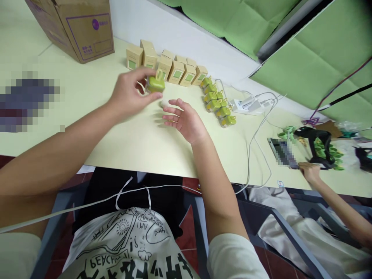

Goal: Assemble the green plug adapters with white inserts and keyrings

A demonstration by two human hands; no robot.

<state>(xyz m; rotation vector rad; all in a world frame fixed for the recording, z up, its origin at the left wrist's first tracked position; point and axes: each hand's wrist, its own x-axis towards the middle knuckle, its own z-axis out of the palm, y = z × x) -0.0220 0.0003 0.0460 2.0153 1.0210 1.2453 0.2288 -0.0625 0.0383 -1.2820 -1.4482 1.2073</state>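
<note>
Pinched between thumb and fingers, a small green case with a loop on top (156, 83) is in my left hand (130, 91), held above the table. Just right of it and lower, my right hand (186, 120) is open, fingers spread towards the case but apart from it. A small white thing (165, 103) shows near its fingertips; I cannot make out what it is. Several matching green cases (213, 104) with clear lower parts stand in rows to the right. Behind my left hand is a line of small brown cardboard boxes (176, 73) with green squares.
A large cardboard carton (87, 35) stands at the back left. A white power strip (247, 105) with cables lies right of the cases. A cable (248, 155) hangs over the table edge. At the right, a co-worker's hand (309, 172) touches a phone-like device (281, 151).
</note>
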